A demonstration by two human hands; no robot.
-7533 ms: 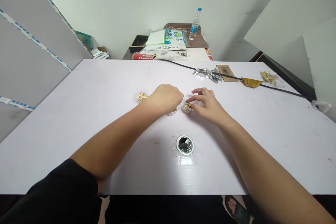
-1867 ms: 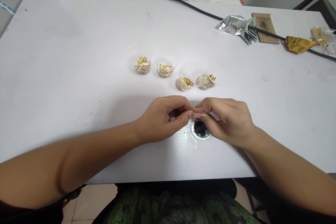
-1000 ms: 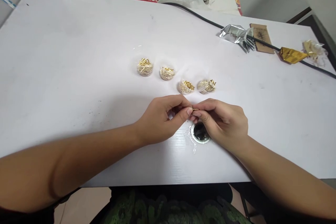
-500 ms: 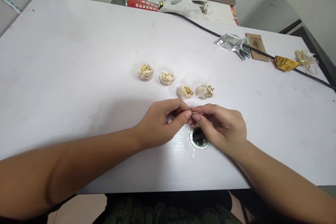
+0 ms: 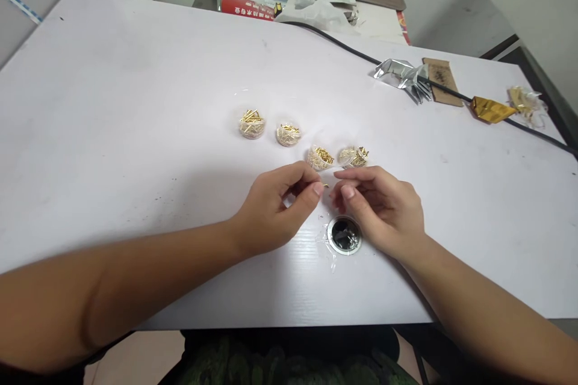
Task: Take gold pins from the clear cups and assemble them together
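Both hands hover over the white table (image 5: pixel 112 132), just in front of a row of small clear dishes holding gold pins. My left hand (image 5: pixel 275 207) is curled, thumb and forefinger pinched on a small gold pin (image 5: pixel 325 184) at its fingertips. My right hand (image 5: pixel 382 210) sits a finger's width to the right, its fingers loosely bent and slightly apart; nothing shows in them. The nearest dishes are the third dish (image 5: pixel 320 157) and the fourth dish (image 5: pixel 353 157); two more, the first dish (image 5: pixel 251 123) and the second dish (image 5: pixel 288 134), lie further left. A round metal-rimmed hole (image 5: pixel 344 234) lies below my right hand.
A black cable (image 5: pixel 361 51) crosses the far right of the table. Beside it lie a crumpled silver foil bag (image 5: pixel 404 74), a brown card (image 5: pixel 440 75), a gold foil bag (image 5: pixel 490 109) and a clear bag of gold parts (image 5: pixel 524 99). Packages and a bottle clutter a surface behind the table.
Half a second ago both hands pinched the pin together. Now my right hand has let go and drawn slightly away, and the pin stays in my left fingertips.
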